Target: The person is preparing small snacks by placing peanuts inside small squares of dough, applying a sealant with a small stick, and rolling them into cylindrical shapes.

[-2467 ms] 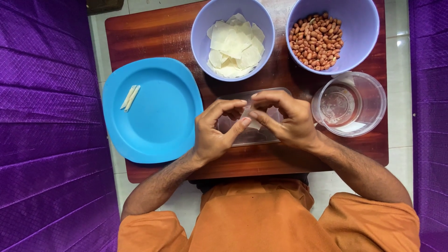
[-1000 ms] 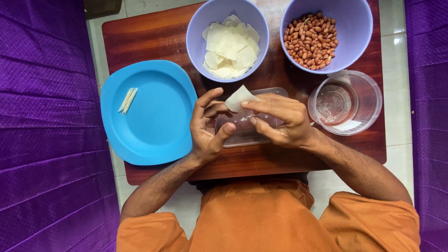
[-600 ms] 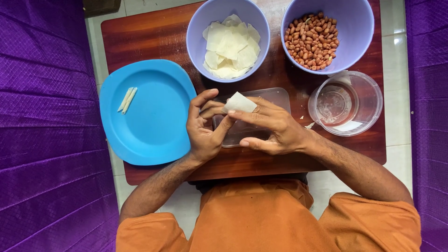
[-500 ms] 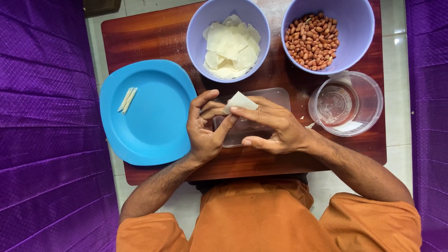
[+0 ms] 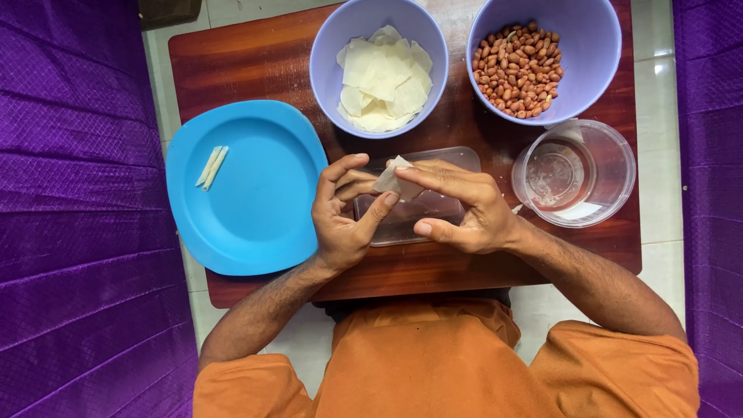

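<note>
Both hands meet over a clear tray (image 5: 433,220) on the counter (image 5: 255,62). The left hand (image 5: 344,213) and the right hand (image 5: 457,205) together pinch a small pale wrapper (image 5: 393,179) between their fingertips. Beyond the hands stand a bowl of wrappers (image 5: 379,66) and a bowl of peanuts (image 5: 542,58). A blue plate (image 5: 248,193) lies left of the left hand, a clear tub (image 5: 576,174) right of the right hand.

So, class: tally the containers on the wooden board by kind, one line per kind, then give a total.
Lilac bowls: 2, one of pale wrapper sheets, one of peanuts
Blue plate: 1
Clear round tub: 1
Clear rectangular tray: 1, under the left hand and right hand, which hold a folded wrapper
Total: 5
</note>
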